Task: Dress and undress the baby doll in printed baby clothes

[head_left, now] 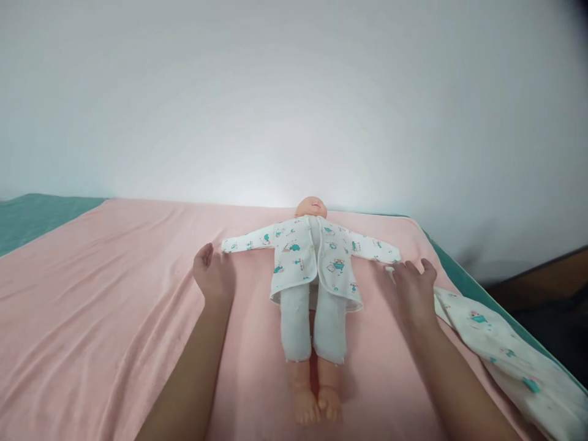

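A doll [313,208] lies on its back, arms stretched out to both sides and bare feet toward me. It wears a white jacket [294,257] with teal and dark prints, unfastened down the front, over pale trousers [296,324]. My left hand [212,272] is beside the left sleeve's end, fingers loosely bent and apart, with no cloth seen in them. Close by the right sleeve's cuff is my right hand [414,288], its fingers spread and bent. A small white bit shows at its fingertips; I cannot make out what it is.
A pink sheet [114,294] with wrinkles at left covers a teal surface [50,214]. At right a second printed white garment [509,355] lies along the edge. Behind stands a pale wall [275,92]. Something brown and dark [542,282] is beyond the right edge.
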Action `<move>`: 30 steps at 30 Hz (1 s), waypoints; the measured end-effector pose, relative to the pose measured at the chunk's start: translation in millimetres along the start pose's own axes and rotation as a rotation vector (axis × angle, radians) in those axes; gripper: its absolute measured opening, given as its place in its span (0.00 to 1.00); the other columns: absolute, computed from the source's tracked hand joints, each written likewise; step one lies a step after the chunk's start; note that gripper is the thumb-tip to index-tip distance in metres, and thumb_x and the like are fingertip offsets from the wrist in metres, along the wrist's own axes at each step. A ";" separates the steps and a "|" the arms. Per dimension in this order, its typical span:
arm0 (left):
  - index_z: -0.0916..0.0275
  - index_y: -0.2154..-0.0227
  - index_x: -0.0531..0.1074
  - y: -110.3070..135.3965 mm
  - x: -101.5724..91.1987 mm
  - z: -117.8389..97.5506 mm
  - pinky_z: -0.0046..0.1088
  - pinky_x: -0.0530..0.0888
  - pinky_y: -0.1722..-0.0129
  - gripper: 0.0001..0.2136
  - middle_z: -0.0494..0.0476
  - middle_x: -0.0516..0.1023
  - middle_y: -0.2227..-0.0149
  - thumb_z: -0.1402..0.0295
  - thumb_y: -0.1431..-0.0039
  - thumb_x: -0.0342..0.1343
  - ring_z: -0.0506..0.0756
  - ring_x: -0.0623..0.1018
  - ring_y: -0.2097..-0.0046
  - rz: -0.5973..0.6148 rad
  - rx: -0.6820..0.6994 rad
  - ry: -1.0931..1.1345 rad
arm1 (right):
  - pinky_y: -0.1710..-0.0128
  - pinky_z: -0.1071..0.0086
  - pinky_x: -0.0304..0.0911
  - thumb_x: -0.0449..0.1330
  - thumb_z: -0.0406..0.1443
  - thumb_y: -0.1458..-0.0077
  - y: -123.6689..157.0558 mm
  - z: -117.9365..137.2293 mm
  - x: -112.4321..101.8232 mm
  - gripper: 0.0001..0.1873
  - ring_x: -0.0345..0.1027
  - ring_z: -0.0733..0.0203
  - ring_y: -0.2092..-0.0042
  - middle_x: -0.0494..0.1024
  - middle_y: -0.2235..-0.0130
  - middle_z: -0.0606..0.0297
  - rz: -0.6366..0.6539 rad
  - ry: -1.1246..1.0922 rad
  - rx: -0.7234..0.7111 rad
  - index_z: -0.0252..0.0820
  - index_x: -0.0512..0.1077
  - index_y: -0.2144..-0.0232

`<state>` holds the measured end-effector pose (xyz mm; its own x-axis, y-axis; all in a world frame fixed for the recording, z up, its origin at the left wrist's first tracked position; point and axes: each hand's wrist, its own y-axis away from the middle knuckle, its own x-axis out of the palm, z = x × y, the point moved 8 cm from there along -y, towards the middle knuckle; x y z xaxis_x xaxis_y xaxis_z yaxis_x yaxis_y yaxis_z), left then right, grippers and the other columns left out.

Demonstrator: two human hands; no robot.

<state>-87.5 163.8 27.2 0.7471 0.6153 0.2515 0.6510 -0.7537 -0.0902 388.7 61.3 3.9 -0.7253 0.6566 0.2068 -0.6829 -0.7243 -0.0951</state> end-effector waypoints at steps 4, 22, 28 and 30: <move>0.56 0.55 0.72 38.8 20.1 -17.7 0.41 0.64 0.41 0.14 0.56 0.71 0.48 0.71 0.45 0.55 0.59 0.69 0.45 0.245 0.110 -0.201 | 0.53 0.60 0.63 0.57 0.46 0.47 22.3 47.4 67.7 0.17 0.67 0.56 0.55 0.73 0.53 0.61 0.160 0.477 -0.154 0.45 0.70 0.57; 0.55 0.47 0.68 151.5 72.8 -43.5 0.50 0.59 0.40 0.19 0.61 0.63 0.41 0.70 0.42 0.51 0.62 0.59 0.38 1.024 0.667 -0.315 | 0.62 0.64 0.58 0.46 0.36 0.41 -4.6 69.8 240.2 0.10 0.66 0.55 0.62 0.74 0.64 0.55 0.608 1.188 -0.444 0.40 0.67 0.66; 0.54 0.51 0.71 151.6 71.9 -40.8 0.47 0.65 0.46 0.15 0.60 0.68 0.46 0.70 0.41 0.50 0.61 0.64 0.44 0.915 0.783 -0.443 | 0.53 0.62 0.61 0.49 0.41 0.41 57.1 77.7 165.1 0.14 0.65 0.58 0.53 0.71 0.53 0.61 0.553 0.718 -0.438 0.44 0.66 0.55; 0.54 0.54 0.73 150.7 71.2 -39.2 0.45 0.67 0.49 0.13 0.61 0.72 0.51 0.69 0.40 0.50 0.61 0.67 0.49 0.875 0.812 -0.474 | 0.47 0.58 0.58 0.53 0.42 0.43 82.4 72.2 141.2 0.17 0.60 0.55 0.46 0.67 0.48 0.60 0.576 0.712 -0.483 0.47 0.65 0.51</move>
<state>58.6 85.0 69.3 0.8307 0.1376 -0.5394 -0.3083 -0.6930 -0.6517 236.3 79.1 95.6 -0.7292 0.3237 -0.6030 -0.0643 -0.9096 -0.4105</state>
